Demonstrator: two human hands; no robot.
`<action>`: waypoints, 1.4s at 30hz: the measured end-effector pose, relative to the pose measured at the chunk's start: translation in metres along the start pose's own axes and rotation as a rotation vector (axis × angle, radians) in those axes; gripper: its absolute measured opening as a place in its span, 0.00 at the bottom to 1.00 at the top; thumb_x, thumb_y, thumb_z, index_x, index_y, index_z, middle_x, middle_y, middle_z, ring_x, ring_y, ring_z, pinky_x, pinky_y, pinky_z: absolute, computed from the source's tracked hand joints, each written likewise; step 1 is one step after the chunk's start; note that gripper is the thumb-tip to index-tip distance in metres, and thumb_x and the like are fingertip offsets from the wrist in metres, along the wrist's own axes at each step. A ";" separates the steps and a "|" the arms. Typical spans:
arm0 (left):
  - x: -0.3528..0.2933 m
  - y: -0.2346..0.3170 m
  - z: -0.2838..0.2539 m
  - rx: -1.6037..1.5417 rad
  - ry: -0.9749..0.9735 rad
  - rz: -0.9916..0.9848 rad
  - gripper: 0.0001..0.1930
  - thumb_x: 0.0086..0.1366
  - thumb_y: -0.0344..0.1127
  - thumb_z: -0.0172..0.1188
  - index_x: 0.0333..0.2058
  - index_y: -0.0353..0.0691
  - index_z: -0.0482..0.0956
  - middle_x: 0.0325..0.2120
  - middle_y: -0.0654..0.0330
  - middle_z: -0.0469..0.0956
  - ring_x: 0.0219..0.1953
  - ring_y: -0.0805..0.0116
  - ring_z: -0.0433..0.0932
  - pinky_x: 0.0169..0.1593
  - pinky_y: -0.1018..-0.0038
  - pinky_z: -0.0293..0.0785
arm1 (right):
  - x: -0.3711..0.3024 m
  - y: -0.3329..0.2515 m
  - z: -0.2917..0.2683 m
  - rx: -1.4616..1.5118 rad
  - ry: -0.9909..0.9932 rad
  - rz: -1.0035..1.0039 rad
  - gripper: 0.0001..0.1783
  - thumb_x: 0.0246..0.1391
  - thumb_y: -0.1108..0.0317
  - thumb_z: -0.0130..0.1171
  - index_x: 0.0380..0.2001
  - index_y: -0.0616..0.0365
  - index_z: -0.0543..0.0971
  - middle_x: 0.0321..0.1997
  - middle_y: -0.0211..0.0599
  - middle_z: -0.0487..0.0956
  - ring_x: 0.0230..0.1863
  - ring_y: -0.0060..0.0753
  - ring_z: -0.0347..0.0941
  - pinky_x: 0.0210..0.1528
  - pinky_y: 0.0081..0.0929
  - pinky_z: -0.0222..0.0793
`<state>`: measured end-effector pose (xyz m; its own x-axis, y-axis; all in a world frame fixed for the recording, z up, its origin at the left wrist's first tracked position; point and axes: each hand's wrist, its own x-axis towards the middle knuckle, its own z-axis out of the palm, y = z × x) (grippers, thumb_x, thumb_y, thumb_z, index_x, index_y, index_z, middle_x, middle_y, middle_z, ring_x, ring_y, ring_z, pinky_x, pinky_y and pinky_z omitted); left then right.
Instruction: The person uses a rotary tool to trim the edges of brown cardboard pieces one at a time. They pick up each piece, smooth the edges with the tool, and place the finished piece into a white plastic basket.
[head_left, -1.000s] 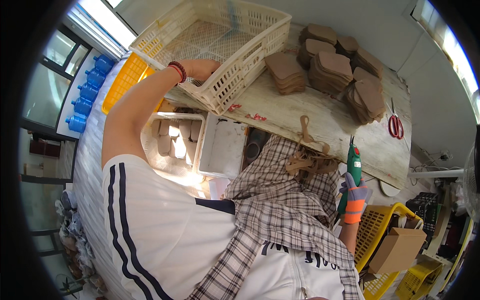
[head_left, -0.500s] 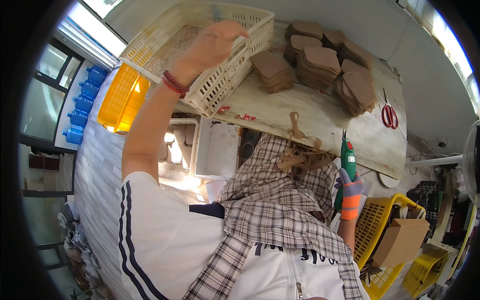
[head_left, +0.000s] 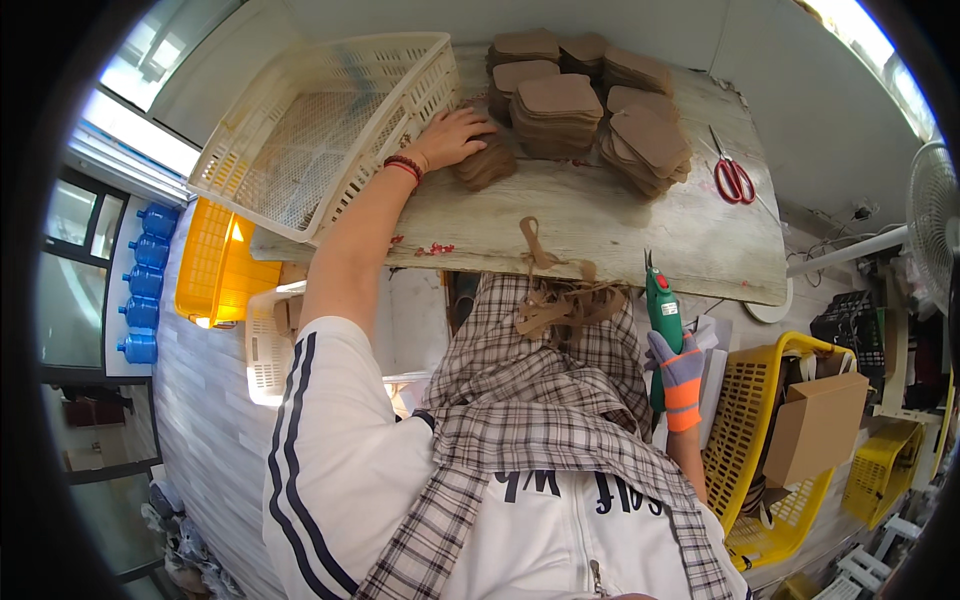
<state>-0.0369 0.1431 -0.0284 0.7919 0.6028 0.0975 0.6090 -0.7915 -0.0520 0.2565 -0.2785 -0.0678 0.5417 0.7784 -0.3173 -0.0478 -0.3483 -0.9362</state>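
Observation:
My bare left hand [head_left: 455, 138] lies with fingers spread over a stack of brown pieces [head_left: 486, 168] at the left end of the group on the table. The pieces are flat, with rounded corners; my hand hides part of the stack, and the thumb is hard to make out. In a grey and orange glove, my right hand [head_left: 677, 365] is wrapped round green electric scissors [head_left: 663, 308] with a red button, their narrow tip pointing away from me past the table's near edge. Brown strips [head_left: 560, 310] hang at that edge in front of my lap.
A cream plastic crate [head_left: 365, 205] stands left on the table [head_left: 700, 245]. Several more brown stacks [head_left: 556, 100] sit at the back. Red-handled scissors [head_left: 735, 182] lie at the right. Below are a yellow basket [head_left: 740, 440] with a cardboard box [head_left: 818, 430] and another yellow crate [head_left: 205, 265].
My left hand has come down from above the cream crate onto the leftmost brown stack. The view has shifted. My right hand still holds the electric scissors.

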 end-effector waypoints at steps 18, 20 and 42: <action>-0.013 0.193 -0.007 -0.379 0.130 -0.529 0.28 0.61 0.49 0.54 0.53 0.34 0.68 0.52 0.46 0.67 0.56 0.49 0.62 0.57 0.57 0.62 | 0.006 0.015 -0.001 -0.033 -0.001 0.011 0.23 0.45 0.61 0.69 0.39 0.65 0.73 0.26 0.34 0.78 0.19 0.20 0.73 0.19 0.19 0.70; -0.019 0.191 0.003 -0.455 0.253 -0.499 0.27 0.59 0.45 0.58 0.52 0.32 0.69 0.53 0.47 0.67 0.56 0.49 0.62 0.58 0.59 0.60 | 0.006 0.015 0.001 -0.012 0.005 -0.021 0.24 0.45 0.61 0.69 0.41 0.65 0.73 0.26 0.34 0.78 0.19 0.20 0.73 0.19 0.19 0.70; -0.040 0.193 0.021 -0.483 0.611 -0.512 0.25 0.43 0.36 0.71 0.41 0.41 0.71 0.39 0.59 0.68 0.47 0.57 0.64 0.52 0.62 0.58 | 0.005 -0.004 0.012 0.005 -0.044 -0.014 0.23 0.45 0.63 0.68 0.41 0.63 0.73 0.25 0.31 0.77 0.21 0.18 0.72 0.20 0.18 0.67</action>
<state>0.0503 -0.0319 -0.0627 0.1871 0.8412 0.5074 0.6835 -0.4824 0.5477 0.2491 -0.2671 -0.0674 0.5048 0.8056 -0.3100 -0.0443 -0.3345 -0.9413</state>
